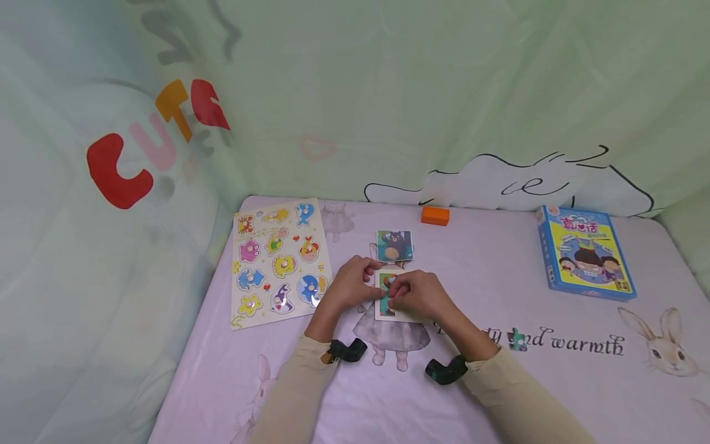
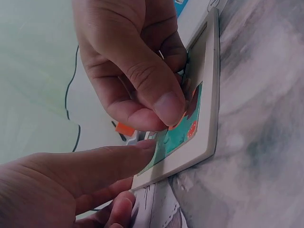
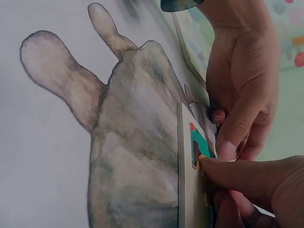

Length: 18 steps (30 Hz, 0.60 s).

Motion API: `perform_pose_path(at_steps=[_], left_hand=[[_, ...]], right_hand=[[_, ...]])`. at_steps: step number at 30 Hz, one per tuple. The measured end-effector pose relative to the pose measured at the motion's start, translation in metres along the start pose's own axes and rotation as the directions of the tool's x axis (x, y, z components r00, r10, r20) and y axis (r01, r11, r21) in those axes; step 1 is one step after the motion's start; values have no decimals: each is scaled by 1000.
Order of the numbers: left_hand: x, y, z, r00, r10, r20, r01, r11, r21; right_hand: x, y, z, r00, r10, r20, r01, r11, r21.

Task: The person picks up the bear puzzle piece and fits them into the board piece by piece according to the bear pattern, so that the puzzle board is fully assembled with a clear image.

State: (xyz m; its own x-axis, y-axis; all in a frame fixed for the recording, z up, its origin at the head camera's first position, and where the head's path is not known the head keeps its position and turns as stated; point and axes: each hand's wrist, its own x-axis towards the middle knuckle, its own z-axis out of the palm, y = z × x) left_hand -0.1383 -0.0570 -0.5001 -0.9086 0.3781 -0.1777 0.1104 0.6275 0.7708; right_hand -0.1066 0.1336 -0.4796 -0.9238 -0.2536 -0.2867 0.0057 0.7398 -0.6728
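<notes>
A small jigsaw puzzle board (image 1: 378, 312) with a pale frame lies on the table, part of a green picture visible inside it. My left hand (image 1: 353, 282) grips its left edge, the thumb (image 2: 118, 154) lying over the frame and the fingers bent beside it. Above the picture, my right hand (image 1: 420, 297) pinches a puzzle piece between thumb and index finger; the fingertips cover most of that piece. Just beyond the board is a square bear picture (image 1: 395, 246). A loose puzzle piece (image 1: 518, 339) lies to the right of my right forearm.
To the left lies a knob puzzle board (image 1: 294, 243) with sea animals. An orange block (image 1: 435, 216) sits near the back edge. At the right is a blue and yellow box (image 1: 588, 253). Curtains (image 1: 471, 92) hang behind the table.
</notes>
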Motion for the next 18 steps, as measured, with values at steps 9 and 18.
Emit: perform_pose_path(at_steps=[9,18], left_hand=[[0,0,-1,1000,11,20,-12,1000,23],[0,0,-1,1000,17,23,-18,999,33]], right_hand=[[2,5,-3,1000,24,9,-24,1000,-7],[3,5,-2,999,27,17,-27,1000,-8]])
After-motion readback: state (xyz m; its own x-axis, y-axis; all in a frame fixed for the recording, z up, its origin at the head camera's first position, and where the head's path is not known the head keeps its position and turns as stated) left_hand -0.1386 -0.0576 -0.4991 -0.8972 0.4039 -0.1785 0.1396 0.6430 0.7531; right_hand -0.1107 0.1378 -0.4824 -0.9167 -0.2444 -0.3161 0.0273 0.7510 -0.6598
